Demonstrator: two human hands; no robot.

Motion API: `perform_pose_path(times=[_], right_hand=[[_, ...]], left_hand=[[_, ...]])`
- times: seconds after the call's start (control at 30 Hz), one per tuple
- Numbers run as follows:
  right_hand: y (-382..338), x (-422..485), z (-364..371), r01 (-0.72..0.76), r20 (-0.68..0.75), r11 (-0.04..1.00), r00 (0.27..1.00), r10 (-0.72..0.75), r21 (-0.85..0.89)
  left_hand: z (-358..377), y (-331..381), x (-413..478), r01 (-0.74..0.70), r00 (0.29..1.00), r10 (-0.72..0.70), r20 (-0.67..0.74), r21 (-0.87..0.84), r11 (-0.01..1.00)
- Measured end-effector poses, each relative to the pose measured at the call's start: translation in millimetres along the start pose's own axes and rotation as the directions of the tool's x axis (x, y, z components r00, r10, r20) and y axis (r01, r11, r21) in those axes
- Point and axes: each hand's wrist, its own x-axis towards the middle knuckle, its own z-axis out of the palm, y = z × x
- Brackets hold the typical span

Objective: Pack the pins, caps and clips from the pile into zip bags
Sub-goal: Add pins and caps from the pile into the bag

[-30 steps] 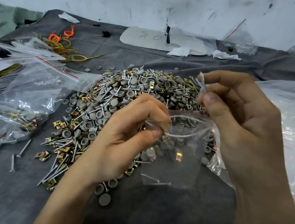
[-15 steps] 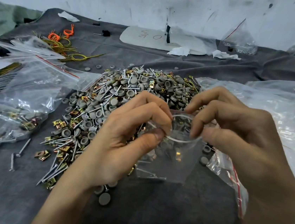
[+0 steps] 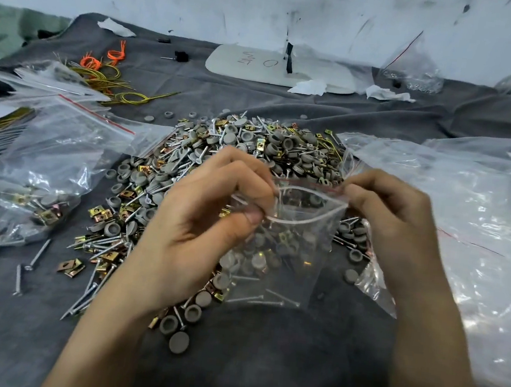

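A small clear zip bag (image 3: 288, 254) hangs upright over the near side of the pile, its mouth spread wide. My left hand (image 3: 193, 227) pinches the left end of its rim. My right hand (image 3: 394, 222) pinches the right end. A few pins lie in the bag's bottom. Behind and under it spreads the pile (image 3: 218, 170) of grey caps, silver pins and brass clips on a dark grey cloth (image 3: 259, 369).
A filled zip bag (image 3: 35, 187) with a red strip lies at the left. Empty clear bags (image 3: 473, 224) are heaped at the right. Orange and yellow wire ties (image 3: 102, 71) lie at the back left, a white board (image 3: 278, 68) and another bag (image 3: 415, 68) by the wall.
My right hand came down from above the bag, where it held a pin, to the bag's rim. Both hands then pulled the mouth wider.
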Motion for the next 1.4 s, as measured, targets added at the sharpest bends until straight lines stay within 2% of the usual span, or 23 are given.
perform_pose_path(times=[0.07,0.17,0.3,0.47,0.83,0.97,1.13,1.2,1.3,1.4], right_hand=[[12.6,4.4,7.9,-0.069,-0.014,0.977,0.998,0.068,-0.202],[28.9,7.4,24.3,-0.164,0.033,0.868,0.979,0.203,-0.469],[42.7,6.4,40.9,-0.218,0.016,0.765,0.958,0.286,-0.606],[43.8,8.4,42.6,-0.240,-0.022,0.716,0.954,0.300,-0.655],[40.9,6.8,48.7,-0.233,-0.046,0.749,0.964,0.262,-0.620],[40.6,6.1,51.7,-0.249,-0.096,0.763,0.966,0.240,-0.597],[42.2,6.7,50.6,-0.242,-0.051,0.768,0.963,0.264,-0.593],[39.6,6.4,48.1,-0.230,-0.090,0.786,0.972,0.218,-0.574],[25.3,6.2,34.9,-0.160,-0.203,0.884,0.976,0.076,-0.439],[1.2,1.2,18.2,-0.038,-0.201,0.983,0.980,0.002,-0.177]], left_hand=[[-6.6,-5.1,-1.4,-0.015,0.999,0.015,-0.041,-0.014,1.000],[-17.8,-12.6,-3.0,-0.029,0.991,0.020,-0.129,-0.069,0.997],[-26.5,-20.2,-3.8,-0.033,0.978,0.014,-0.210,-0.091,0.995],[-25.0,-23.1,-3.6,-0.015,0.974,-0.007,-0.225,-0.098,0.995],[-18.0,-28.7,-3.1,0.028,0.974,-0.056,-0.220,-0.129,0.991],[-16.5,-29.4,-2.8,0.036,0.974,-0.064,-0.215,-0.132,0.991],[-14.6,-29.2,-1.9,0.037,0.976,-0.063,-0.206,-0.128,0.991],[-15.0,-28.6,-1.7,0.030,0.977,-0.057,-0.205,-0.131,0.991],[-14.9,-27.2,-2.0,0.034,0.979,-0.058,-0.196,-0.128,0.991],[-11.3,-22.0,-2.1,0.043,0.985,-0.064,-0.160,-0.128,0.991]])
